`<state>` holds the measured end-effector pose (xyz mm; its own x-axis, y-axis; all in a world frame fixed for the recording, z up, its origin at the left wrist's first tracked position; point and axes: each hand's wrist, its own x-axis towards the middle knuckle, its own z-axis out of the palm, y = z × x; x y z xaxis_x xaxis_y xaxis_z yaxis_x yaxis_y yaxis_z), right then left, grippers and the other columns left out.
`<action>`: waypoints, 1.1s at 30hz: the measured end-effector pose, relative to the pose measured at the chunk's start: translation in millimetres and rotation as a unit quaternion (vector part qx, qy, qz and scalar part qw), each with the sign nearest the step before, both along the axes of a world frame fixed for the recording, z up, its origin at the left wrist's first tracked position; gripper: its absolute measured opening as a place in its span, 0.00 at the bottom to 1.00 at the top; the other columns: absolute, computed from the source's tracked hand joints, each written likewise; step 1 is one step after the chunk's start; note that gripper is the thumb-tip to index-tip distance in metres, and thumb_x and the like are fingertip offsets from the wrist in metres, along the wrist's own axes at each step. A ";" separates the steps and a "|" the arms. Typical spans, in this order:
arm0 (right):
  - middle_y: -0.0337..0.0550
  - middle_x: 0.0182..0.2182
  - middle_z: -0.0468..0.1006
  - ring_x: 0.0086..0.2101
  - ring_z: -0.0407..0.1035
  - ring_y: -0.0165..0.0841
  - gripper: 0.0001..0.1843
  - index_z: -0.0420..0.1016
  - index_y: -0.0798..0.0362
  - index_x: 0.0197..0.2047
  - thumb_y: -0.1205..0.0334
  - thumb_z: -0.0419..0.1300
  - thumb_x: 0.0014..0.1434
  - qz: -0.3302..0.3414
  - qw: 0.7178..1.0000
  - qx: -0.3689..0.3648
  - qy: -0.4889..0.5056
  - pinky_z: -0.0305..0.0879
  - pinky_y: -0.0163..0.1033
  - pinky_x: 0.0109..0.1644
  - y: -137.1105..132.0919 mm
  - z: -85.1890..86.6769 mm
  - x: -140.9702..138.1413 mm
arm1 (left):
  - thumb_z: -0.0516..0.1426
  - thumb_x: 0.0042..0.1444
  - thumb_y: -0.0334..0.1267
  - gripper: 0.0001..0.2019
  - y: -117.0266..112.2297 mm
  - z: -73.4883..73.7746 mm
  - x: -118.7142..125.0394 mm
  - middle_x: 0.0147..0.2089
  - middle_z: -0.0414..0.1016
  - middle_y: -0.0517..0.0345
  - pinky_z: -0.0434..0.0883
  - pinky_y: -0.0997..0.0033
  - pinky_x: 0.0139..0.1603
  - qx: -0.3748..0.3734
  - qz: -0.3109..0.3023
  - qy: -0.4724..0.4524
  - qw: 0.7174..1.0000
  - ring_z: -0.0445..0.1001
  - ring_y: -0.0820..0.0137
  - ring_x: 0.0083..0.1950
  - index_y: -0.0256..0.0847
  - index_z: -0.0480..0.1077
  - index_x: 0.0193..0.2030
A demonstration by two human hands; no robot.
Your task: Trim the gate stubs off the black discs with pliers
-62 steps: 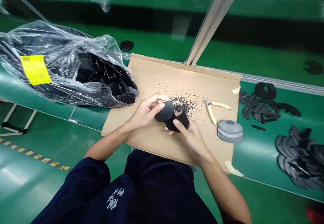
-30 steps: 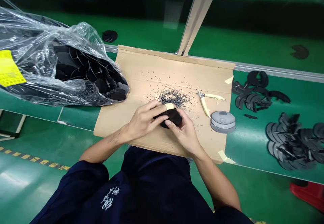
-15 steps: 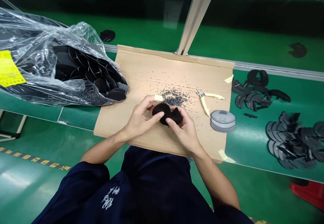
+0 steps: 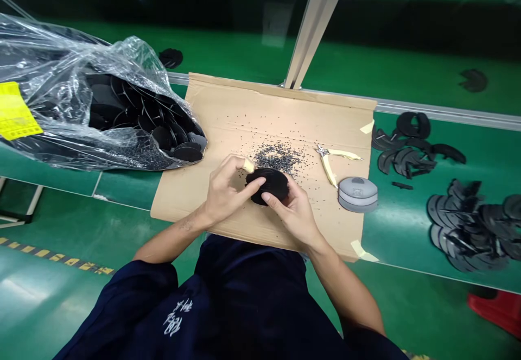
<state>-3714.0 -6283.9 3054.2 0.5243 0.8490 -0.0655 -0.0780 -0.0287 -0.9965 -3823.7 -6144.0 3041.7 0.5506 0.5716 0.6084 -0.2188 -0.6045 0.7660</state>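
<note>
Between my two hands is a black round ribbed plastic part, held over the cardboard sheet. My left hand grips its left side, thumb on the front face and a taped finger behind. My right hand pinches the right side, its thumb on the lower edge; the other fingers are partly hidden behind the part. Just beyond my hands lies a scatter of small black bits. Yellow-handled nippers rest spread apart to the right, with a grey oval case below them.
On the left, a clear plastic bag bulges with black discs. Black curved parts and stacked black parts occupy the green bench at right. A metal post rises behind the cardboard. A red object stands at lower right.
The black part has turned in my hands; two separate-looking rounded shapes now appear as one broad ribbed face. My left hand's taped finger has shifted slightly left and down.
</note>
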 end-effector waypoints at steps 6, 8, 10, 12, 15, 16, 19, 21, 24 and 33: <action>0.46 0.51 0.80 0.50 0.76 0.42 0.30 0.77 0.47 0.55 0.42 0.74 0.54 -0.014 0.999 -0.013 0.047 0.78 0.48 0.55 2.4 -1.0 -0.1 | 0.64 0.64 0.36 0.05 3.0 2.4 -1.2 0.32 0.74 0.62 0.73 0.70 0.41 0.149 0.065 0.000 0.987 0.72 0.72 0.36 0.41 0.74 0.45; 0.45 0.49 0.80 0.47 0.76 0.40 0.29 0.76 0.47 0.54 0.43 0.74 0.54 -0.016 0.998 -0.016 0.055 0.79 0.45 0.49 2.4 -2.1 0.3 | 0.64 0.64 0.37 0.05 2.6 1.6 -1.2 0.31 0.72 0.62 0.73 0.71 0.39 0.149 0.078 -0.004 0.986 0.72 0.72 0.35 0.40 0.73 0.43; 0.45 0.47 0.80 0.45 0.75 0.39 0.29 0.76 0.48 0.53 0.43 0.74 0.54 -0.017 0.998 -0.016 0.050 0.79 0.43 0.47 2.2 -2.8 0.3 | 0.63 0.65 0.38 0.05 1.6 -0.3 -0.7 0.31 0.71 0.62 0.73 0.71 0.37 0.156 0.079 0.005 0.985 0.71 0.72 0.34 0.40 0.73 0.43; 0.44 0.46 0.80 0.45 0.75 0.38 0.27 0.77 0.48 0.51 0.42 0.74 0.55 -0.019 0.999 -0.012 0.032 0.78 0.43 0.48 2.1 -2.8 0.1 | 0.63 0.65 0.39 0.06 0.4 -2.3 0.3 0.30 0.71 0.62 0.73 0.71 0.37 0.166 0.075 0.001 0.983 0.71 0.71 0.34 0.41 0.72 0.43; 0.44 0.46 0.81 0.46 0.75 0.38 0.26 0.78 0.49 0.50 0.41 0.72 0.57 -0.025 1.000 0.003 -0.003 0.76 0.45 0.53 2.5 -2.4 0.3 | 0.65 0.64 0.37 0.08 -1.1 -4.8 2.1 0.30 0.70 0.63 0.73 0.71 0.37 0.179 0.071 -0.022 0.981 0.70 0.71 0.33 0.41 0.72 0.46; 0.44 0.45 0.81 0.46 0.75 0.38 0.25 0.78 0.49 0.50 0.40 0.71 0.58 -0.029 0.999 0.005 -0.016 0.76 0.45 0.54 2.7 -2.5 0.5 | 0.65 0.63 0.37 0.08 -1.5 -5.6 2.5 0.30 0.70 0.63 0.73 0.71 0.38 0.182 0.067 -0.027 0.981 0.70 0.71 0.34 0.41 0.72 0.47; 0.44 0.42 0.82 0.44 0.75 0.38 0.24 0.79 0.50 0.48 0.40 0.69 0.60 -0.036 0.998 0.003 -0.056 0.75 0.45 0.52 2.7 -2.7 1.1 | 0.65 0.64 0.37 0.09 -2.6 -8.0 2.4 0.30 0.70 0.63 0.73 0.70 0.38 0.185 0.060 -0.035 0.980 0.71 0.71 0.34 0.41 0.72 0.48; 0.44 0.42 0.82 0.44 0.75 0.38 0.22 0.79 0.49 0.48 0.40 0.68 0.61 -0.038 0.996 0.005 -0.077 0.74 0.44 0.52 1.7 -2.9 1.0 | 0.65 0.64 0.37 0.09 -3.5 -9.2 1.0 0.30 0.72 0.62 0.73 0.68 0.40 0.178 0.049 -0.032 0.982 0.71 0.70 0.35 0.42 0.72 0.48; 0.44 0.44 0.81 0.45 0.74 0.37 0.20 0.77 0.48 0.49 0.43 0.67 0.63 -0.050 0.992 0.018 -0.111 0.73 0.43 0.53 -1.0 -3.1 -0.5 | 0.66 0.63 0.38 0.12 -5.1 -8.4 -2.0 0.34 0.74 0.61 0.73 0.69 0.42 0.140 0.021 -0.027 0.990 0.73 0.70 0.37 0.42 0.73 0.51; 0.40 0.35 0.77 0.36 0.73 0.33 0.14 0.72 0.48 0.38 0.47 0.66 0.66 -0.051 0.977 0.088 -0.190 0.73 0.39 0.42 -9.8 -7.8 -3.1 | 0.66 0.63 0.45 0.14 -7.7 3.7 -3.4 0.41 0.74 0.55 0.73 0.73 0.39 0.057 -0.108 -0.044 0.992 0.73 0.72 0.41 0.40 0.78 0.51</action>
<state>-3717.1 -6293.7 3046.4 0.5654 0.7715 0.2917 0.3041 0.1337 -0.9432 -3827.1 -6151.7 3045.4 0.5950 0.3709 0.7131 -0.4151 -0.6180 0.6677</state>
